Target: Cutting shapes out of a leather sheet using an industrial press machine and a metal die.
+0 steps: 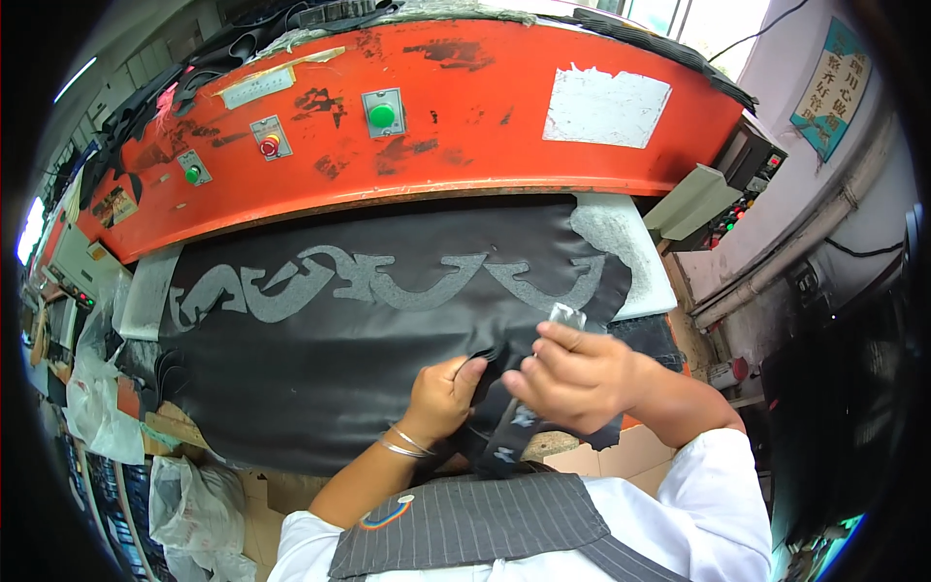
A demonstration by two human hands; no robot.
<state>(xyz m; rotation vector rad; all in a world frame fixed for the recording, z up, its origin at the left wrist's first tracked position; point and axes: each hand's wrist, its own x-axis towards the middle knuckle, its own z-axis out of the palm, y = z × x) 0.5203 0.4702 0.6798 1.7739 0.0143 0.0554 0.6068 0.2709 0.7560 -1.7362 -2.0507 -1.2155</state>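
Left hand point(446, 396) clamped on folded black material point(491, 367), over near right part of black leather-like sheet point(320, 388); right hand point(585, 376), same side of sheet, pinches shiny piece point(567, 314) (clear or silver).

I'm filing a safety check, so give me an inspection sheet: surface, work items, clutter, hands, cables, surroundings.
Surface: pale board, mostly covered.
Work items: black sheet showing curved grey shapes; small shiny item, type unclear.
Clutter: plastic bags at left.
Left hand: grips dark layered material.
Right hand: pinches the shiny item.
Cables: thin black cable near the window.
Surroundings: red machine front with buttons and ragged white sheet.
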